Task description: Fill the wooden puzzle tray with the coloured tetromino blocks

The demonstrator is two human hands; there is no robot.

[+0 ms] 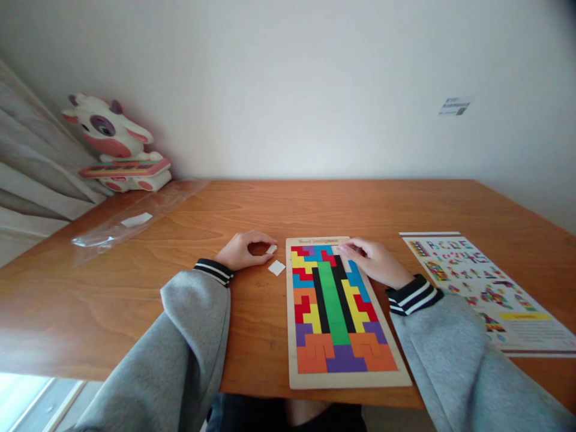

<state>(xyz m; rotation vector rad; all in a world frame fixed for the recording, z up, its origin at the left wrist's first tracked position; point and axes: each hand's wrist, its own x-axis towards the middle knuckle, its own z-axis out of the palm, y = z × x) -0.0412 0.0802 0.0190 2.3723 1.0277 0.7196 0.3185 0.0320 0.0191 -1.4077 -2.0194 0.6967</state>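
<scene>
A wooden puzzle board (350, 380) filled with colored block pieces lies on the table in front of me. Left of its top edge, my left hand (246, 249) pinches a small white piece (272, 249) between thumb and fingertips. Another white piece (276, 267) lies flat on the table just below those fingertips. My right hand (375, 259) rests over the board's upper right corner, its fingertips together at the top row. Pale spots show beside those fingertips, but whether they hold anything is too small to tell.
At the back left stands a cow toy with a keyboard (130, 168), with a clear plastic bag (103, 231) before it. A printed pattern sheet (490, 288) lies right of the board. A wall (324, 90) rises behind the table (252, 204).
</scene>
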